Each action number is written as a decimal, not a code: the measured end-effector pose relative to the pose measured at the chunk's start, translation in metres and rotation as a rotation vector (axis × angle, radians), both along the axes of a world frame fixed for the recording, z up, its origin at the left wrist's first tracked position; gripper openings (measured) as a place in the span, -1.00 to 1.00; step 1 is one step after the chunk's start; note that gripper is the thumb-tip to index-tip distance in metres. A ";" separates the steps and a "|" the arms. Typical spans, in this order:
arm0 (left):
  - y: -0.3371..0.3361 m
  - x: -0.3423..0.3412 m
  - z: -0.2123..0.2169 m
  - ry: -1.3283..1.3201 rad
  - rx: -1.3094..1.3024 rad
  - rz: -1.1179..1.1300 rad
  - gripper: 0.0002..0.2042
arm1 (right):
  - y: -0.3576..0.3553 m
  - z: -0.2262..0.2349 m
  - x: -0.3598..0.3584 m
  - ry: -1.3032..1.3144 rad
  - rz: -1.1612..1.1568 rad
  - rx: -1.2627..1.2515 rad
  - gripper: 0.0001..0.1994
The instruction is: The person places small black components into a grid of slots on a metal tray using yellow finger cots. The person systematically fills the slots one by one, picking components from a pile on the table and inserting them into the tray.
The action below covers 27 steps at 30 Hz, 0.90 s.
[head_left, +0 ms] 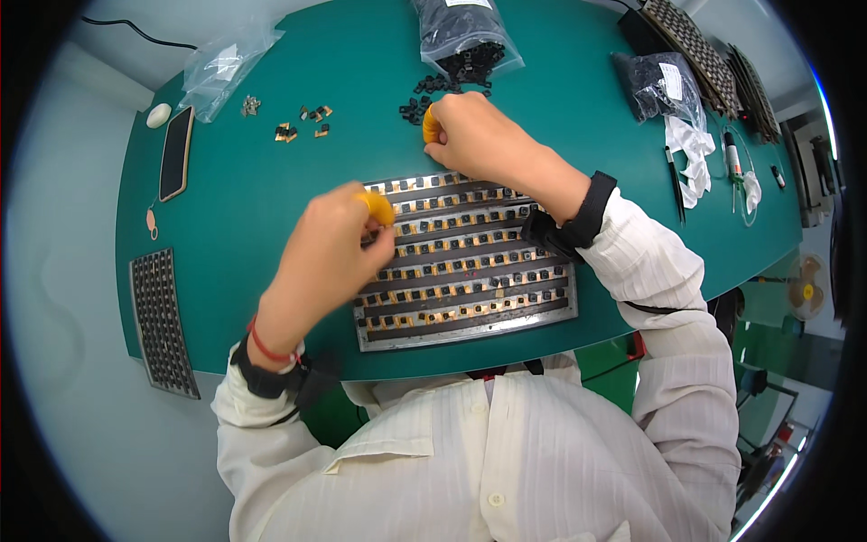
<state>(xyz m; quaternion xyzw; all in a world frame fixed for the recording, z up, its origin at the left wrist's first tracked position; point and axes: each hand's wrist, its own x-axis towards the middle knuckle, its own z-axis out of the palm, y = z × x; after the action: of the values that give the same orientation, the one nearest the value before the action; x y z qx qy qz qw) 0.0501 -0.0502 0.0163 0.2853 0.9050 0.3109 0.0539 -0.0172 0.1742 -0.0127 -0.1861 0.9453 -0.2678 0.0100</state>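
Observation:
A metal-framed tray [464, 331] lies on the green table before me, with rows of small black square parts on gold-coloured pieces. My left hand [336, 237] is over the tray's left side. Its thumb and fingers, one in a yellow finger cot, pinch together; what they hold, if anything, is hidden. Beyond the tray's far edge, my right hand [481, 135] reaches to a loose pile of small black parts [417, 108]. A yellow cot also covers a finger there, and the fingers are closed, their tips too hidden to show anything held.
An open plastic bag [461, 32] of black parts stands behind the pile. Small gold-and-black pieces [286, 133] lie at the far left, near a phone [176, 154]. A second tray [163, 322] overhangs the left edge. Another bag [657, 81], tissue and tweezers [675, 183] lie right.

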 end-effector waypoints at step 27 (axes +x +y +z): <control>-0.010 0.113 -0.006 0.228 -0.221 -0.079 -0.80 | 0.065 0.026 0.201 -0.003 0.073 -0.046 -0.86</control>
<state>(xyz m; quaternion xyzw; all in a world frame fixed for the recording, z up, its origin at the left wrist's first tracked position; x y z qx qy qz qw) 0.1632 -0.0602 0.0102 0.3464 0.9220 0.1728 -0.0057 0.1838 0.2390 0.0137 -0.2201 0.9314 -0.2894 0.0166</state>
